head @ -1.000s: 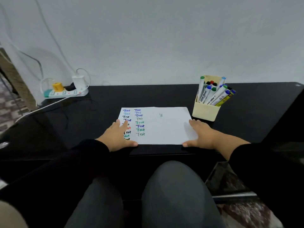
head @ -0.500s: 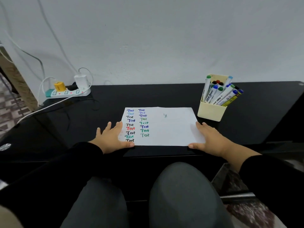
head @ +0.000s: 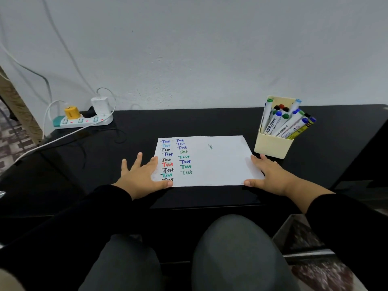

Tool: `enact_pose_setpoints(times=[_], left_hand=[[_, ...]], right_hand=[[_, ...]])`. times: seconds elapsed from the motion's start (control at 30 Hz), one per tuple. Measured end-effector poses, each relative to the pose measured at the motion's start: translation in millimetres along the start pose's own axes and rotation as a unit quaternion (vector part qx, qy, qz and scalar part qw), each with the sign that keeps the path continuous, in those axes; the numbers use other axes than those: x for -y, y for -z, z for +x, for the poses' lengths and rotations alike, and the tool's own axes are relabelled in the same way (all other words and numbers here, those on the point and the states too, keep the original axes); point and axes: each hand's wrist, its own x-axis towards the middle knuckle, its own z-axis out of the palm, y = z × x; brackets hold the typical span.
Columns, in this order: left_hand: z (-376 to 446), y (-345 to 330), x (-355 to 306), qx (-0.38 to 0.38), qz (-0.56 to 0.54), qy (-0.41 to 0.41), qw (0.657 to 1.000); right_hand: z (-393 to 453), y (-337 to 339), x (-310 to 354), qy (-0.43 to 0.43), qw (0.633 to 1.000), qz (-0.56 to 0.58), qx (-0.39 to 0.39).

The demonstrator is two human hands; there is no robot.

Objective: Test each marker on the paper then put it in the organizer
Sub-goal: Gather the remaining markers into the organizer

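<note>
A white sheet of paper (head: 218, 162) lies on the black desk with two columns of "Test" written in blue, black, red and green. My left hand (head: 140, 177) rests flat at the paper's left edge with fingers spread, its thumb on the bottom corner. My right hand (head: 268, 175) lies flat on the paper's right edge, holding nothing. Just behind it stands a cream organizer (head: 273, 145) packed with several markers (head: 283, 120), caps up, leaning right.
A white power strip (head: 84, 120) with a yellow plug and a white charger sits at the back left by the wall, its cables trailing over the black desk (head: 210, 120). My knees are below the desk's front edge.
My left hand slid left off the written column, uncovering more of the words. The camera tilted slightly, shifting the scene right. The right hand stays on the paper's edge.
</note>
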Motion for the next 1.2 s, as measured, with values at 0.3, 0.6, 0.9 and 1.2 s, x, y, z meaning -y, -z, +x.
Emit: enact_pose_setpoints(times=[0.3,0.6,0.9,1.2], left_hand=[[11.7,-1.2,-0.7,-0.013,-0.011,0.002,1.000],[13.8,0.4,1.8,-0.004,-0.004,-0.007,1.000],[13.0,-2.8,0.9,0.000,-0.006,-0.010,1.000],[14.6,-6.6,-12.7,-0.033,-0.033,0.007,0.999]], right_hand=[[20.0,4.5,-5.1,-0.010,0.999,0.047,-0.016],[15.4,-2.3,-11.7,-0.012,0.993,0.108,-0.041],[12.1,1.8,-7.7,-0.003,0.987,0.133,-0.086],[13.3,8.2,5.4,-0.202,0.884,0.282,-0.313]])
